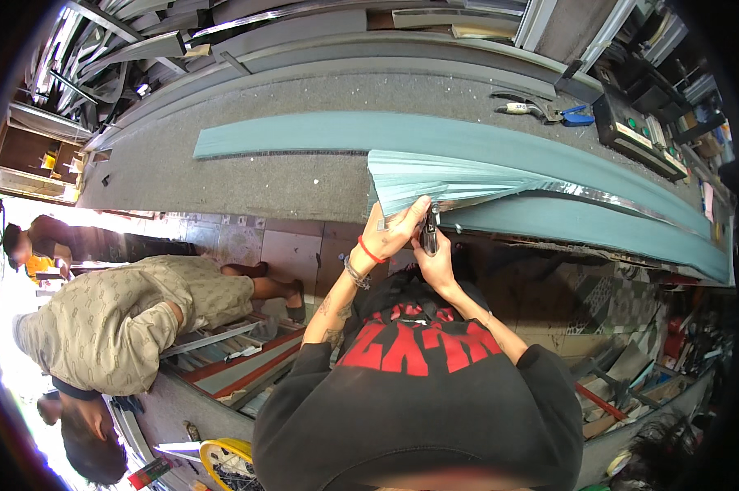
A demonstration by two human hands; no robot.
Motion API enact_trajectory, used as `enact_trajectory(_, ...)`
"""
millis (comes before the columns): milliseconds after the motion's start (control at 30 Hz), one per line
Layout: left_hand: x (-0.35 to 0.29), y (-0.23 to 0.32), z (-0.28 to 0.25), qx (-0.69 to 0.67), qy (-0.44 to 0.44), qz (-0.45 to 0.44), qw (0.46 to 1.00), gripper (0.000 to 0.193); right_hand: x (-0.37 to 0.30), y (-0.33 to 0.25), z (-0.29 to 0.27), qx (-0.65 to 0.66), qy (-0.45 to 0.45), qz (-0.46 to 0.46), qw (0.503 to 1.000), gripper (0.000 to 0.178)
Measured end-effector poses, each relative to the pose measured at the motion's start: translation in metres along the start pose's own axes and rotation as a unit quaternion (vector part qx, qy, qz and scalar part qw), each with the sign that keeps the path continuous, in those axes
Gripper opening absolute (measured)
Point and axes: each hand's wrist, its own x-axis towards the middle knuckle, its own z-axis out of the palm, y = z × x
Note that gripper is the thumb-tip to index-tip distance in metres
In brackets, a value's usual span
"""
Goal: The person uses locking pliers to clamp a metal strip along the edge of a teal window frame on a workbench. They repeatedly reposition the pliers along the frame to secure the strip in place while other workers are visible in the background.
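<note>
Near the front edge of the workbench, a stack of teal pleated mesh fans out toward its left end and narrows to the right. My left hand is closed on the lower edge of the fanned end, thumb lying on top. Just right of it, my right hand grips a small dark hand tool, which looks like pliers or cutters. The tool's head meets the mesh edge beside my left thumb; its jaws are too small to make out. Long teal strips of the same colour lie behind and beside the fan.
Pliers with a white handle and a blue-handled tool lie at the back right, by a black box. Metal profiles crowd the far left. Another person bends over at left, near a yellow-rimmed round object.
</note>
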Motion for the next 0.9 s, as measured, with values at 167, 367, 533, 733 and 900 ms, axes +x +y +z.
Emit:
enact_trajectory(167,0.007,-0.002,-0.004,-0.002,-0.002,0.051,0.999,0.031,-0.008,-0.02,-0.022,-0.064,-0.078,0.056,0.993,0.053)
enact_trajectory(367,0.015,-0.017,-0.005,-0.023,-0.015,-0.018,0.999,0.031,-0.01,-0.05,-0.047,0.084,-0.175,0.188,0.963,0.066)
enact_trajectory(533,0.016,-0.045,-0.001,-0.093,0.007,-0.052,0.994,0.044,-0.013,-0.052,-0.052,0.096,-0.179,0.138,0.969,0.087)
enact_trajectory(733,0.045,-0.036,0.024,-0.227,0.097,-0.104,0.963,0.044,-0.044,-0.055,-0.133,0.197,-0.188,0.282,0.92,0.075)
enact_trajectory(900,0.035,0.082,0.091,-0.077,0.005,0.244,0.967,0.017,-0.088,-0.055,-0.232,0.191,-0.03,0.229,0.954,0.071)
